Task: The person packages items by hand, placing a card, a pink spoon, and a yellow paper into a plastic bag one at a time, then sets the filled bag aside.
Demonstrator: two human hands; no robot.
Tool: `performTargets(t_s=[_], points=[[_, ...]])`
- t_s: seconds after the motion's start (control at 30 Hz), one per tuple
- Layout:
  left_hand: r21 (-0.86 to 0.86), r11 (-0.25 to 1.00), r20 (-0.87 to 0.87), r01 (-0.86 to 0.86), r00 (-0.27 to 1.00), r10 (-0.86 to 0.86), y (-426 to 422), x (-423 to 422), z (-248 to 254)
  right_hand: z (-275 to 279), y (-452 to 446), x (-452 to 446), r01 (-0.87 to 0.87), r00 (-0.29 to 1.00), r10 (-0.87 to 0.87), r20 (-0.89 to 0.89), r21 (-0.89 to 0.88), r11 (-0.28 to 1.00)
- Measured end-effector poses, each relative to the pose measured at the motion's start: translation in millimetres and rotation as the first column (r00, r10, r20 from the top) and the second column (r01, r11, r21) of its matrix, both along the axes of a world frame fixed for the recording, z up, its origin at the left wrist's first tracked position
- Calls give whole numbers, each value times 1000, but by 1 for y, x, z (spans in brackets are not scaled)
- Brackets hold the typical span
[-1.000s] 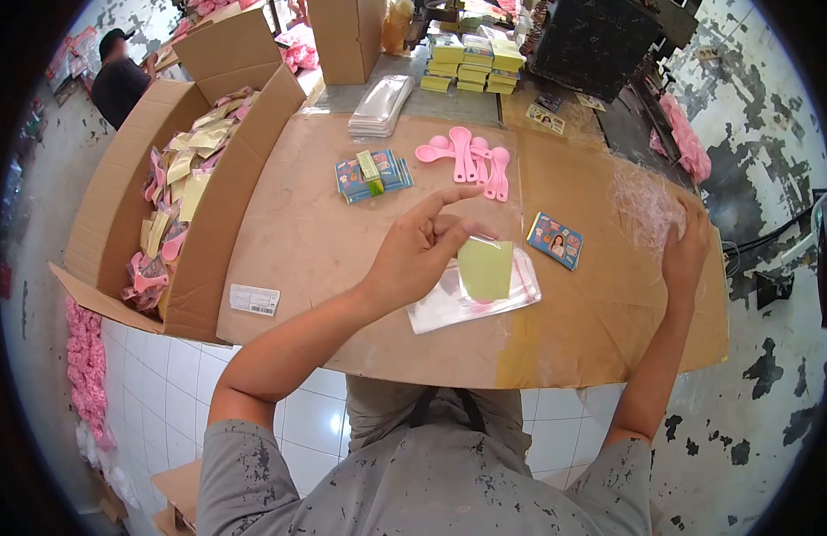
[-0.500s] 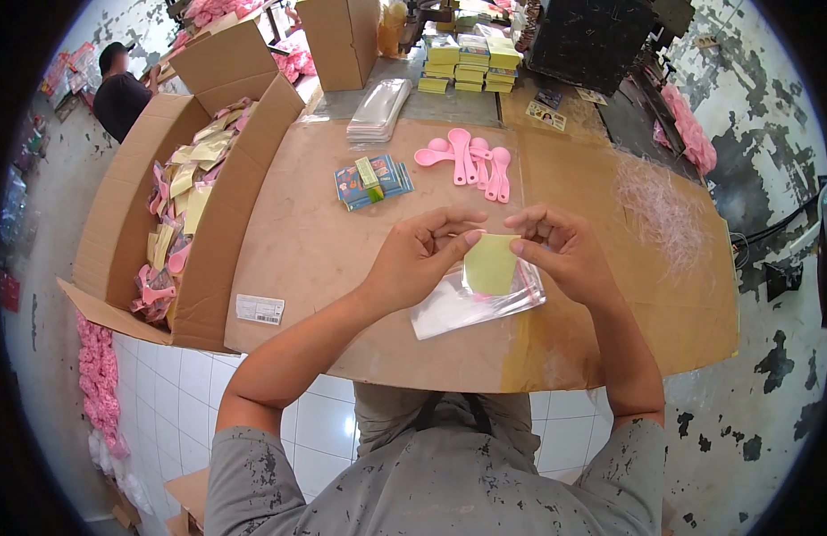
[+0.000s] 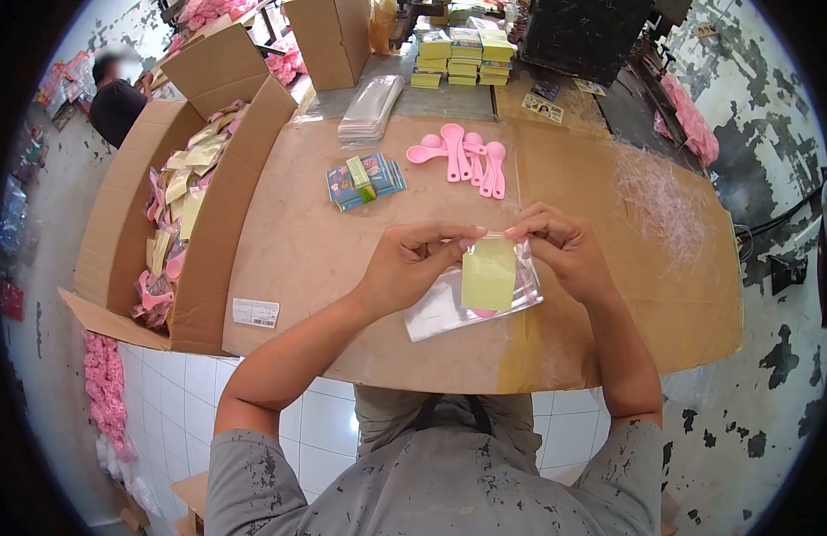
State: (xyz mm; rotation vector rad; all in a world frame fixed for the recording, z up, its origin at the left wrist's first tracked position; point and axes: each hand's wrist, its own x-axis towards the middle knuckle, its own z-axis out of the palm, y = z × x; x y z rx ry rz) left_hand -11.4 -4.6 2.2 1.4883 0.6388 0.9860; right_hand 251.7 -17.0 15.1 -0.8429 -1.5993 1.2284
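My left hand [image 3: 409, 263] and my right hand [image 3: 570, 250] pinch the top edge of a small clear plastic bag [image 3: 523, 259], one at each upper corner. A pale yellow card [image 3: 487, 279] hangs upright inside the bag. Below the card's lower edge a bit of something pink [image 3: 483, 313] shows; most of it is hidden. Flat clear bags [image 3: 431, 313] lie on the cardboard under my hands. Beyond them sit several pink measuring spoons [image 3: 453, 152] in a pile and a banded bundle of blue printed cards [image 3: 346, 188].
At left stands an open carton [image 3: 203, 241] filled with packed pink and yellow pieces. More clear bags [image 3: 373, 103] and stacked yellow card bundles [image 3: 462, 58] are at the back. Plastic strands [image 3: 668, 210] lie at right. A person [image 3: 118, 107] is at far left.
The yellow card has slid lower between my hands, down into the clear bag. My fingers have shifted from the card to the bag's top edge.
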Motion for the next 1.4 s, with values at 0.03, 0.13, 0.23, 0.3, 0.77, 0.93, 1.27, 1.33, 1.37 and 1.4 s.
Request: performTargets(t_s=[0.03,0.13,0.23,0.3,0.77,0.93,1.27,1.33,1.37,1.4], points=[[7,1000,-8,24,1000,-24,2,-2,-2,2,0,1,-1,1000,1,27,5,1000],[-95,995,77,42,996,-35,2,-3,2,9,-2,4,0,998,0,70,-4,1000],[-228,970,118,81,991,-55,3,-3,4,8,-2,3,13,998,-12,55,-23,1000],[-157,987,-4,33,999,-34,3,-1,1,1,-1,1,26,997,-28,78,20,999],[-89,996,104,8,995,1,1,5,9,17,-3,-6,-38,986,57,156,-123,992],[-96,995,-126,1,992,-13,17,-25,26,23,6,10,61,987,-59,152,-6,998],[277,879,-67,-387,905,420,43,-38,9,-7,21,86,170,524,-389,758,354,920],[444,882,-357,-154,873,332,31,-17,-9,-8,23,81,221,575,-361,735,285,933],[500,863,-382,-72,876,295,22,-6,-16,-8,23,80,251,600,-372,708,275,928],[552,834,-432,-19,849,305,17,0,-18,-8,22,79,279,623,-383,682,263,923]])
